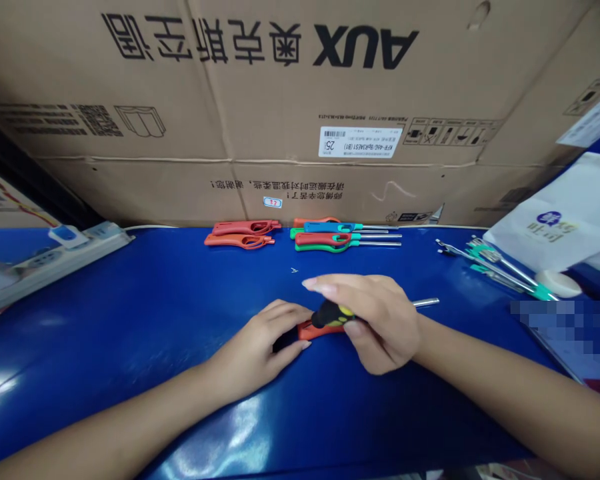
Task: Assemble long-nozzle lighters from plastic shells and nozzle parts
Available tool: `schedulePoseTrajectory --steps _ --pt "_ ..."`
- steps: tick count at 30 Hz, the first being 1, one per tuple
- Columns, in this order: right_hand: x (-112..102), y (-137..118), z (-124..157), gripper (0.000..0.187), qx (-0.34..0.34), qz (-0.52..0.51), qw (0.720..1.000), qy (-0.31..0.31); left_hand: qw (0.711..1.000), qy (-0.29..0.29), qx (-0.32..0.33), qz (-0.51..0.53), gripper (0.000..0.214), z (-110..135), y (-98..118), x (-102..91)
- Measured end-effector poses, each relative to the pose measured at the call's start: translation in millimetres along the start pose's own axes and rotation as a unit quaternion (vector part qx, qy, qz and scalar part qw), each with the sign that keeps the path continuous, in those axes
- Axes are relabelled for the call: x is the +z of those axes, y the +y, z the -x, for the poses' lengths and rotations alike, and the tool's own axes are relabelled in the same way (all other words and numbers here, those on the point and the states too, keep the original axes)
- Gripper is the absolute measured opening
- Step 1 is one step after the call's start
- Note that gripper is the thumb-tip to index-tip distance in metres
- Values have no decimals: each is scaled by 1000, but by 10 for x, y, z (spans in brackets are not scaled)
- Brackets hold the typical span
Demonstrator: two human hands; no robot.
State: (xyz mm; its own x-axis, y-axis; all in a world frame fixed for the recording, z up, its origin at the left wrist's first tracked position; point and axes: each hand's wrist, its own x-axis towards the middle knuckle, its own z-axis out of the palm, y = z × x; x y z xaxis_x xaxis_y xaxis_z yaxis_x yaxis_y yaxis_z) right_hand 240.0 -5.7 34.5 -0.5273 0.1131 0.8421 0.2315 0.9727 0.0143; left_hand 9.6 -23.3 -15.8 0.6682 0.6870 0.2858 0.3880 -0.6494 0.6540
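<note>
My left hand (265, 343) pinches the handle end of a red long-nosed lighter (316, 329) that lies on the blue table (130, 320). Its metal nozzle (426, 303) sticks out to the right from behind my right hand. My right hand (375, 320) is closed round a screwdriver with a black and yellow handle (333, 312), held down against the red lighter's body. The index finger of that hand is stretched out to the left.
Two red lighters (240, 235) and a pile of red, green and blue ones (335, 237) lie by a large cardboard box (280, 100). More green lighters (500, 270) and a white bag (565, 213) are right. A power strip (45, 257) is left.
</note>
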Motion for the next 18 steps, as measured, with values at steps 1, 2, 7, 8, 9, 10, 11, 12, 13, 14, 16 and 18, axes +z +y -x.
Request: schedulePoseTrajectory --steps 1,2,7,8,9,10,11,12,13,14,16,18 --pt "23 -3 -8 37 26 -20 999 6 1000 -3 0 -2 26 1 1 -1" --pt "42 -4 -12 36 42 -28 999 14 1000 -5 1 -3 26 0 2 0" --pt "36 20 2 27 21 66 997 46 1000 -2 3 1 23 -7 -1 12" --pt "24 27 0 27 14 67 997 35 1000 -2 2 0 23 -8 -2 15" --pt "13 32 -7 28 15 51 998 21 1000 -2 1 -2 24 -7 -2 16" --pt "3 34 -18 32 27 22 999 2 1000 -1 1 -4 24 -7 -2 17" --pt "-4 34 -32 37 48 -11 999 -18 1000 0 1 -5 25 -5 -2 17" --pt "-10 31 -46 41 72 -40 996 -36 1000 0 2 -6 25 -3 -3 18" --pt "-13 26 -59 42 93 -60 993 -50 1000 1 3 -7 25 -1 -3 18" --pt "-16 19 -68 39 104 -64 991 -58 1000 2 4 -8 25 1 -4 19" --pt "-18 1 -74 32 103 -35 992 -56 1000 2 8 -8 22 4 -5 22" --pt "-17 -22 -73 34 91 10 995 -47 1000 5 11 -8 19 5 -5 25"
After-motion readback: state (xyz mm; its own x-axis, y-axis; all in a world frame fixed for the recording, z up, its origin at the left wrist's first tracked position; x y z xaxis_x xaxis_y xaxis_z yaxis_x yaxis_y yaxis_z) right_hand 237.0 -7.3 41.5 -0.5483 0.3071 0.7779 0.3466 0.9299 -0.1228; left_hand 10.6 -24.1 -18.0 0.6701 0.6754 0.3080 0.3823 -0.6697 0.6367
